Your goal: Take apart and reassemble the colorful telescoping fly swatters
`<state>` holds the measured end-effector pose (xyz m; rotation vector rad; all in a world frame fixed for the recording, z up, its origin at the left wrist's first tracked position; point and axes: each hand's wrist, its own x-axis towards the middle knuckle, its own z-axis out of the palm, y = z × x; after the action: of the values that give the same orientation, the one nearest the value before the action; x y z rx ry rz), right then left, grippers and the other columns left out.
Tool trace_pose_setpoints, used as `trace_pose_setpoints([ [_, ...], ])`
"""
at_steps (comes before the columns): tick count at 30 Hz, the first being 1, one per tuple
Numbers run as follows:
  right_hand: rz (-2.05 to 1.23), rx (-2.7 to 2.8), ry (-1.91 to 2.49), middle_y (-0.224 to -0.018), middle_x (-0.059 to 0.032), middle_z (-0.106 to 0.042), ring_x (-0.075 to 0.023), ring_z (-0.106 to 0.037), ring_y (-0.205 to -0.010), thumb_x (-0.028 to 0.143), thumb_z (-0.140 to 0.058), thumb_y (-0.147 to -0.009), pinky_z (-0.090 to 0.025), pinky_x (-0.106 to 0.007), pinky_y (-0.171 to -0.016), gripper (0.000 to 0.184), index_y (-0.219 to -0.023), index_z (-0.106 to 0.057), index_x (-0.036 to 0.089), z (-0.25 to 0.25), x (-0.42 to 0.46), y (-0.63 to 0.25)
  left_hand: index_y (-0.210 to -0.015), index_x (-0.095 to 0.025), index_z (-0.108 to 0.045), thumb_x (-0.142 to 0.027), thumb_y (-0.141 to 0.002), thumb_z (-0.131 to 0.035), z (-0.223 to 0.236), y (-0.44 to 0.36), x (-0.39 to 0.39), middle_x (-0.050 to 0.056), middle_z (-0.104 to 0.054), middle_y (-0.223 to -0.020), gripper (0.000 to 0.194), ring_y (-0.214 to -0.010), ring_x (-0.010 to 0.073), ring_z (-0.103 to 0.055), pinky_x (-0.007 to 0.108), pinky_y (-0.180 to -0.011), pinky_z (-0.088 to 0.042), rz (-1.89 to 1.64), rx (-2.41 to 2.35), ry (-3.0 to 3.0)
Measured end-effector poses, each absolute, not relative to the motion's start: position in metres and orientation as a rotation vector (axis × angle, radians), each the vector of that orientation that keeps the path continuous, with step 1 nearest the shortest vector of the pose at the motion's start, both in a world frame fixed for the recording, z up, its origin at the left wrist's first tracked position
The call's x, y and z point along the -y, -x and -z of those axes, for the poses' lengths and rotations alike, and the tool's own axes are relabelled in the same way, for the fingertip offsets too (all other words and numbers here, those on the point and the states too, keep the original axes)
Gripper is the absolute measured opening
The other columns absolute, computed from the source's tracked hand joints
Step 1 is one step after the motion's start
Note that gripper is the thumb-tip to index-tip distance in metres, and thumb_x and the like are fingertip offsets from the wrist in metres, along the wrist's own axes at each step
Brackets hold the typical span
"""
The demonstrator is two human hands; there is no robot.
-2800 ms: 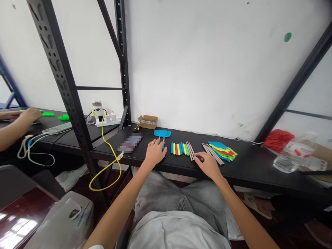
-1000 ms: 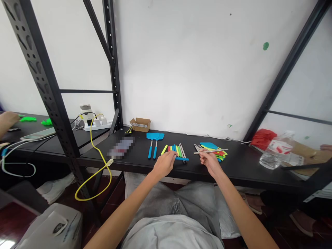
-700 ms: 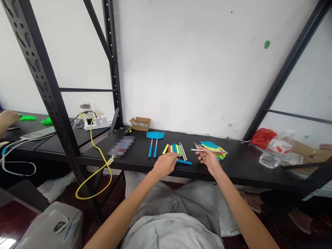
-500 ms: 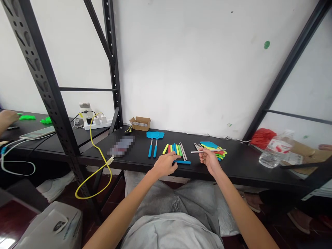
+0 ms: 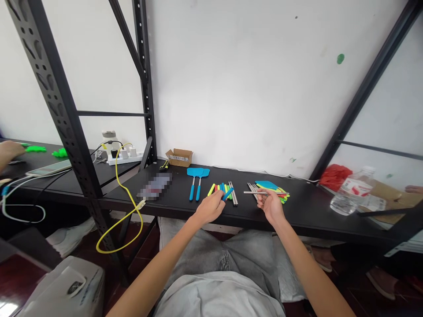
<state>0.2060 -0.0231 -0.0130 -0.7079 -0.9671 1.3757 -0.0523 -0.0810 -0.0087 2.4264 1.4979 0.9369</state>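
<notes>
Closed round a blue handle sleeve (image 5: 228,194) is my left hand (image 5: 209,207), just above the front of the black shelf. Coloured handle sleeves (image 5: 211,189) lie behind it in a row, partly hidden by the hand. Beside that row rest bare metal rods (image 5: 233,193). My right hand (image 5: 271,205) pinches one metal rod (image 5: 253,193), held nearly level and pointing left. Behind this hand is a pile of coloured spatula heads (image 5: 267,184), with more rods at its left. Two blue spatulas (image 5: 198,180) with blue handles lie to the left.
A small open cardboard box (image 5: 179,157) stands against the wall. A blurred-out flat object (image 5: 155,187) and a yellow cable (image 5: 142,220) are at the left. A water bottle (image 5: 352,191) and red bag (image 5: 335,176) sit at the right. Another person's hand (image 5: 11,151) shows far left.
My left hand has picked the blue handle sleeve up off the shelf, and its free end now tilts up. My right hand still holds the rod, almost unmoved.
</notes>
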Motion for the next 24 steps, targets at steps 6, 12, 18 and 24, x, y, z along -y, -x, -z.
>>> trace_pose_setpoints([
  [6,-1.295,0.912,0.637,-0.047,0.0047,-0.041,-0.0077,-0.032,-0.041,0.034,-0.068,-0.073,-0.027,-0.021,-0.039,0.017,-0.075,-0.066,0.018,0.0142,0.0226,-0.2008,-0.101,-0.022,-0.05,-0.026,-0.096,-0.029,0.0053,0.0544,0.0837,0.004,-0.063,-0.087,0.022,-0.078,0.0209,-0.061,0.028,-0.068,-0.041,-0.883,-1.47,-2.41],
  [12,-1.249,0.939,0.544,-0.057,0.0041,-0.048,-0.0078,-0.04,-0.049,0.029,-0.08,-0.071,-0.029,-0.019,-0.04,0.02,-0.076,-0.063,0.019,0.0152,0.0247,-0.1966,-0.109,-0.023,-0.055,-0.028,-0.097,-0.033,0.0074,0.0495,0.0819,0.005,-0.069,-0.095,0.025,-0.084,0.0235,-0.065,0.028,-0.068,-0.042,-0.829,-1.558,-2.494],
  [18,-1.281,1.001,0.542,-0.057,0.0034,-0.051,-0.0085,-0.042,-0.051,0.03,-0.08,-0.074,-0.031,-0.019,-0.041,0.021,-0.08,-0.063,0.019,0.0178,0.0245,-0.1983,-0.121,-0.023,-0.057,-0.03,-0.097,-0.037,0.0093,0.0488,0.0808,0.007,-0.07,-0.109,0.032,-0.097,0.0254,-0.066,0.031,-0.075,-0.047,-0.823,-1.561,-2.538],
  [24,-1.281,1.032,0.573,-0.057,0.0038,-0.051,-0.009,-0.041,-0.05,0.032,-0.079,-0.074,-0.031,-0.02,-0.041,0.023,-0.08,-0.061,0.02,0.0181,0.0231,-0.1984,-0.123,-0.024,-0.059,-0.03,-0.097,-0.039,0.0075,0.0491,0.0821,0.006,-0.07,-0.111,0.034,-0.099,0.0252,-0.066,0.032,-0.079,-0.049,-0.816,-1.555,-2.526],
])
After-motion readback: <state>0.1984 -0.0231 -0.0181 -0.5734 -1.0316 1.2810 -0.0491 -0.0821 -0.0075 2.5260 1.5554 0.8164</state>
